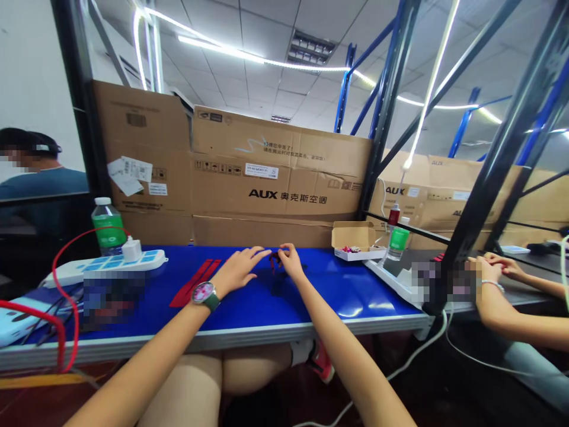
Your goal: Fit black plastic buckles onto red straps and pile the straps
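My right hand [291,262] pinches a small dark-and-red looped piece [275,260] just above the blue tabletop [329,290]. What kind of piece it is I cannot make out. Close by on the left, my left hand [237,270] is spread with its fingers apart, fingertips pointing toward the piece. A watch is on that wrist. Flat red strips [195,284] lie on the table beside the left hand, partly covered by it.
A white power strip [111,264] with a plugged-in charger [131,249] and a green-labelled bottle [109,228] stand left. A red cable [54,267] loops there. An open small box [355,252] with small red items sits back right. A co-worker's hands [493,273] are beyond the rack post.
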{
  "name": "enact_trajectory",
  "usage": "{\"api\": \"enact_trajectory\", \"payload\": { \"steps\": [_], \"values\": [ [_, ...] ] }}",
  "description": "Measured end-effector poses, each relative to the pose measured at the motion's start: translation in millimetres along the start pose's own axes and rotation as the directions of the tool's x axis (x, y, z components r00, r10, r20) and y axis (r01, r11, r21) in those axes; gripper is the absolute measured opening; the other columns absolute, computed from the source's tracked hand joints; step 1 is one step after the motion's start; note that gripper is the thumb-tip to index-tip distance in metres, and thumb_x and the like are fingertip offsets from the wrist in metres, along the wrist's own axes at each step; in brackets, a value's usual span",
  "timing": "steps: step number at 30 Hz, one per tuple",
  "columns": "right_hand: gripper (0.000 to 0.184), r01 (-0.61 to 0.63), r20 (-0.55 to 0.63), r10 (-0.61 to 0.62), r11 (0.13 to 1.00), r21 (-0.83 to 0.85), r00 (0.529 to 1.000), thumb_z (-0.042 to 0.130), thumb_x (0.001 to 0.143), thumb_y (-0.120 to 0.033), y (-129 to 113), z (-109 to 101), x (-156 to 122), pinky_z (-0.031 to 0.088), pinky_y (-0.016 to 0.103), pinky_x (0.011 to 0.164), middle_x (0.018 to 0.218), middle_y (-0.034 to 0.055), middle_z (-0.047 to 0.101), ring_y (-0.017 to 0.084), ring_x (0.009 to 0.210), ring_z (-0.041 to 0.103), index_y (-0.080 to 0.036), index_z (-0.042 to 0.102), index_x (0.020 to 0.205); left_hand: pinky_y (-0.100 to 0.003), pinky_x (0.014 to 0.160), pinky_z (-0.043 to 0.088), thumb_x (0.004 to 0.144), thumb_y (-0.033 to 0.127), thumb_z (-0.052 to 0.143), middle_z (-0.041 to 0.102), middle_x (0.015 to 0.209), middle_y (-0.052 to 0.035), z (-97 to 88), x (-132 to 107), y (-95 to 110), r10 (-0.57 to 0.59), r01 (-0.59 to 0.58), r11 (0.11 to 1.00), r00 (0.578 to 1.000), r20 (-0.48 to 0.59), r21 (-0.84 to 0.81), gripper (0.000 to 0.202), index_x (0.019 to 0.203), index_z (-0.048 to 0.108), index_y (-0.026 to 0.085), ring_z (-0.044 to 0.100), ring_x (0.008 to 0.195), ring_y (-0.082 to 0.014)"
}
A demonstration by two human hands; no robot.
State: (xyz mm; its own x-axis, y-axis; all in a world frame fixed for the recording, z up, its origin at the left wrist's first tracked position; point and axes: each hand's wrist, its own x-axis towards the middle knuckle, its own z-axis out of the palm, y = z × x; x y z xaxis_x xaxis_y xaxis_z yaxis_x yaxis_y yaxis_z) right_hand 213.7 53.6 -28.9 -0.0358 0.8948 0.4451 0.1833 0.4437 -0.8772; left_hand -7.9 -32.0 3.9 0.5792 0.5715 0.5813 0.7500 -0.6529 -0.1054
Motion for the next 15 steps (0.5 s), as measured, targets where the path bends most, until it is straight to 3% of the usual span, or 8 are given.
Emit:
{"api": "enact_trajectory", "payload": {
  "steps": [2,5,8,10,15],
  "values": [
    [0.024,-0.029,0.042,0.027,0.999,0.04,0.999,0.052,0.085,-0.038,0.1,2.7,-0.7,0.051,0.027,0.054,0.067,-0.0042,0.063,0.016,0.056,0.063,-0.024,0.048,0.104,-0.038,0.098,0.043,0.082,0.014,0.068,0.044,0.153,-0.0087,5.8,15.7,8.6,0.104,-0.105,0.994,0.994,0.012,0.035,0.082,0.153,0.032,0.036,0.052,0.129,-0.0287],
    [0.023,-0.02,0.119,0.009,0.996,0.092,0.993,0.055,0.085,-0.04,-0.5,4.1,-3.2,0.05,0.026,0.055,0.066,-0.0031,0.063,0.016,0.056,0.062,-0.023,0.052,0.1,-0.037,0.094,0.045,0.088,0.012,0.061,0.059,0.136,-0.0105,19.4,26.6,7.7,0.182,-0.182,0.983,0.983,-0.003,0.021,0.057,0.142,0.048,0.028,0.06,0.117,-0.0261],
    [0.032,0.009,0.184,-0.031,0.993,0.12,0.982,0.06,0.082,-0.048,-1.8,4.8,-5.7,0.048,0.024,0.054,0.066,-0.0027,0.064,0.015,0.055,0.061,-0.022,0.054,0.1,-0.035,0.09,0.048,0.094,0.015,0.052,0.068,0.113,-0.0095,25.6,21.2,1.5,0.144,-0.15,0.987,0.986,-0.086,-0.066,0.033,0.124,0.062,0.023,0.064,0.103,-0.0228],
    [0.039,0.016,0.213,-0.042,0.993,0.119,0.976,0.063,0.08,-0.054,-3.0,6.1,-6.5,0.047,0.024,0.053,0.066,-0.0024,0.065,0.015,0.055,0.06,-0.022,0.055,0.1,-0.035,0.091,0.048,0.095,0.015,0.049,0.068,0.11,-0.0089,23.7,13.7,0.7,0.073,-0.092,0.986,0.987,-0.142,-0.136,0.028,0.116,0.064,0.022,0.064,0.102,-0.0221],
    [0.043,0.068,0.149,-0.063,0.997,-0.03,0.987,0.067,0.072,-0.062,-7.5,10.1,-9.1,0.049,0.025,0.053,0.065,0.0003,0.065,0.017,0.058,0.063,-0.02,0.059,0.078,-0.037,0.097,0.049,0.085,0.023,0.067,0.062,0.122,-0.0098,16.8,5.8,8.2,0.061,-0.098,0.963,0.987,-0.151,-0.25,0.042,0.127,0.058,0.023,0.06,0.113,-0.0248]
  ]
}}
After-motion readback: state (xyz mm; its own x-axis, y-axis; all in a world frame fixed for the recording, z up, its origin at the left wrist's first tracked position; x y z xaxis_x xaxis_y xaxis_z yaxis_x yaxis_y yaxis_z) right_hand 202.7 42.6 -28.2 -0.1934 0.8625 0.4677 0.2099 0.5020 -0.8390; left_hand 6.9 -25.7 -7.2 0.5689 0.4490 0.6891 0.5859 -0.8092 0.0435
